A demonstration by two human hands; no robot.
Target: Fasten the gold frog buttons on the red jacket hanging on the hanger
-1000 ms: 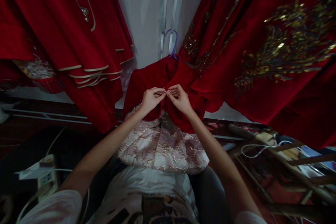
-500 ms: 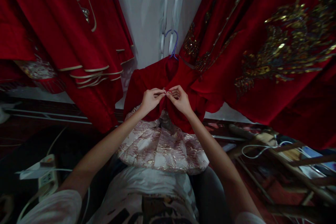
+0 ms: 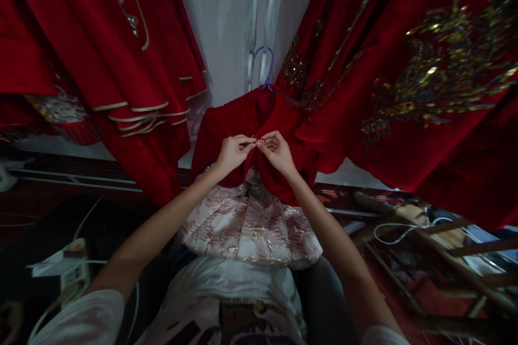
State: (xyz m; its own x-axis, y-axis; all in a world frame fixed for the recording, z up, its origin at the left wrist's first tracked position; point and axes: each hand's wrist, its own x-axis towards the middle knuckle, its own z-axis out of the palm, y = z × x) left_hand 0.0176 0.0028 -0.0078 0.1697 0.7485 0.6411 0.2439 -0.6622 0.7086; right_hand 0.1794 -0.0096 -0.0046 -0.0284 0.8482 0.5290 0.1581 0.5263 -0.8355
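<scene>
At the far left of the room I see red garments (image 3: pixel 121 64) hanging in long folds, some hems edged in pale piping. A thin metal rail (image 3: pixel 73 177) runs below them, and a white power strip (image 3: pixel 74 275) sits near the person's left sleeve, a cable trailing from it.

In the middle is a red jacket (image 3: pixel 218 121), spread open-necked in front of the person, its lower part overlapping a pale, pinkish brocade cloth (image 3: pixel 251 232) with glinting threads that lies over the lap. The left hand (image 3: pixel 233 152) has thumb and forefinger pinched on the jacket's front. Just above, at the collar, rises a purple hanger (image 3: pixel 272 62), its hook across pale metal uprights against the wall. The right hand (image 3: pixel 279 152) meets the left almost tip to tip, pinching the same front at a shiny detail (image 3: pixel 261 141) too tiny to make out.

To the right hang more red garments (image 3: pixel 388 145), one bearing a big spray of gold sequins. Beneath them stands a wooden frame (image 3: pixel 453 265), a white cable (image 3: pixel 390 242) looped beside it.
</scene>
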